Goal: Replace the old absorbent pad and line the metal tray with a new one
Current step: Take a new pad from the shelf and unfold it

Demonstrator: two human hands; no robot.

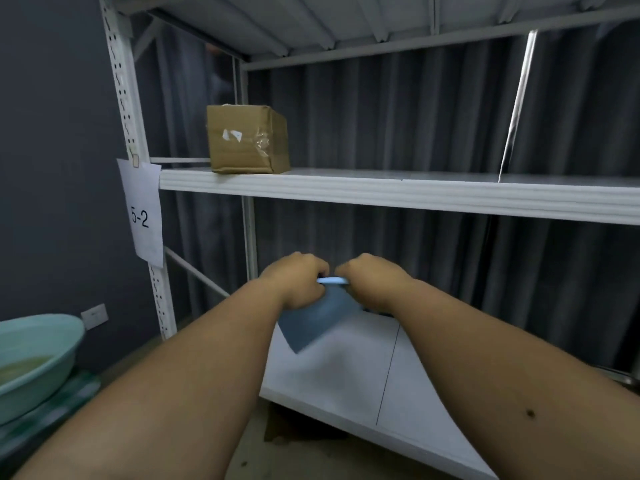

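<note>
A white metal shelving rack (398, 194) stands against a dark grey curtain (398, 116), in a dim room with a bluish-grey wall on the left. Nearest, low on the left, a pale green basin (41, 344) sits with some murky liquid in it. Both bare forearms reach forward over the rack's lower white shelf (346, 375). The left hand (296, 284) and the right hand (370, 282) are close together, fingers curled, each gripping the top edge of a folded blue pad (311, 323); its rolled light-blue edge shows between the knuckles, and the rest hangs down, blurred, above the lower shelf. A paper label (143, 216) reading 5-2 hangs from the rack's left post. Farther back, a taped cardboard box (246, 140) sits on the middle shelf, near its left end.
</note>
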